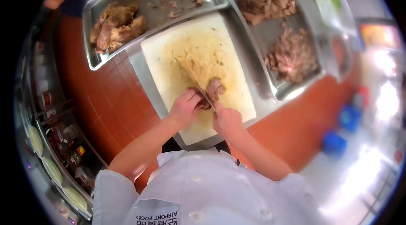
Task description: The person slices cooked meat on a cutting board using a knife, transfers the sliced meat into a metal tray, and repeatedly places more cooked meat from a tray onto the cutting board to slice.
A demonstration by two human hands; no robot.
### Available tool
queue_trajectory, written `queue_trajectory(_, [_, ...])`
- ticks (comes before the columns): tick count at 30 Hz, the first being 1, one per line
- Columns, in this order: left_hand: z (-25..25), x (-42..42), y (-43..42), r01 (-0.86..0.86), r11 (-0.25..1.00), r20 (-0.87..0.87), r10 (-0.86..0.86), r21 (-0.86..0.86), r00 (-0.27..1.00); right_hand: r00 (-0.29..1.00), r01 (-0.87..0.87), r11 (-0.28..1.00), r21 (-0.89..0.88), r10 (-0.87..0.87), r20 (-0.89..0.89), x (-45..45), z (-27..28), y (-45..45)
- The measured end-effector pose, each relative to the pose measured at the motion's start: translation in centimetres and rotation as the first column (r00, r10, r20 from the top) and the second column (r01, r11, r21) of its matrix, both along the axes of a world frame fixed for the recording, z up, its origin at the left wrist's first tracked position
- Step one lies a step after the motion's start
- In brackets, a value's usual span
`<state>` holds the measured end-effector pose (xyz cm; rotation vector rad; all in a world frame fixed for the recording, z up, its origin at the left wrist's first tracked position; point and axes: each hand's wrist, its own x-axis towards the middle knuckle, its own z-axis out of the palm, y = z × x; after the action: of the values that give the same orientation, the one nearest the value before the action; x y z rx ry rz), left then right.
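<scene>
The right hand (228, 121) gripped a straight metal knife (196, 84), tip toward eleven o'clock; the left hand (185, 107) clasped brown meat (205, 105) on the stained board (169, 53).

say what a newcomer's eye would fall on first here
Probably the knife over the cutting board at centre, in the right hand, beside meat under the left hand. Next, two heaps of sliced meat in the upper-right tray, then larger chunks in the upper-left tray.
</scene>
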<state>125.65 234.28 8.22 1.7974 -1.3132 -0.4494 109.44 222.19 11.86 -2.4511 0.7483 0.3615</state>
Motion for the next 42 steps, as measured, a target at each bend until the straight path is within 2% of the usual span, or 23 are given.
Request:
queue_trajectory(3, [-0.1, -0.3, 0.0, -0.045, 0.999, 0.020, 0.045, -0.024, 0.999, 0.975, 0.072, 0.995, 0.065, -0.084, 0.204, 2.2, -0.8, -1.5])
queue_trajectory(9, [-0.5, -0.5, 0.0, -0.050, 0.994, -0.012, 0.049, -0.094, 0.999, 0.996, 0.048, 0.990, 0.135, -0.037, -0.087, -3.5, 7.3, -0.1])
queue_trajectory(12, [-0.9, -0.1, 0.0, -0.024, 0.996, -0.001, 0.024, -0.082, 1.000, 0.990, 0.068, 0.987, 0.146, -0.049, -0.130, -6.6, 7.0, 0.4])
queue_trajectory(16, [-0.4, -0.3, 0.3, -0.029, 0.999, -0.033, 0.028, -0.023, 0.999, 0.993, 0.047, 0.997, 0.060, -0.040, -0.112, -1.0, 1.5, 0.6])
queue_trajectory(20, [-0.5, -0.6, 0.4, -0.047, 0.998, 0.000, 0.047, -0.048, 0.999, 0.982, 0.066, 0.994, 0.087, -0.080, 0.168, 1.6, -0.1, -1.2])
queue_trajectory(25, [-0.5, -0.6, 0.2, -0.038, 0.997, -0.029, 0.036, -0.069, 0.999, 0.996, 0.074, 0.988, 0.136, -0.067, -0.053, -3.2, 5.7, -0.1])
queue_trajectory(29, [-0.8, -0.3, 0.2, -0.048, 0.993, -0.027, 0.045, -0.105, 0.999, 0.987, 0.084, 0.980, 0.182, -0.058, -0.148, -5.8, 6.6, 0.6])
queue_trajectory(32, [-0.8, -0.9, 0.8, -0.049, 0.996, -0.024, 0.047, -0.071, 0.999, 0.997, 0.050, 0.997, 0.055, -0.046, -0.068, -2.2, 0.8, 1.1])
queue_trajectory(34, [-0.8, -0.6, 0.5, -0.058, 0.996, 0.002, 0.058, -0.068, 0.998, 0.999, 0.018, 1.000, 0.012, -0.018, 0.035, 1.4, -0.4, -0.1])
queue_trajectory(35, [-1.1, -0.9, 0.8, -0.054, 0.996, 0.001, 0.054, -0.068, 0.999, 0.997, 0.015, 1.000, -0.006, -0.014, 0.080, 1.9, -0.4, 0.0])
queue_trajectory(38, [-0.5, -0.3, 0.5, -0.061, 0.995, 0.023, 0.063, -0.073, 0.998, 0.985, 0.130, 0.981, 0.144, -0.144, 0.097, 0.5, 0.7, -0.8])
queue_trajectory(42, [-1.2, -0.7, 0.5, -0.064, 0.993, -0.022, 0.062, -0.096, 0.998, 0.996, 0.078, 0.987, 0.142, -0.070, -0.061, -3.8, 5.7, 0.1])
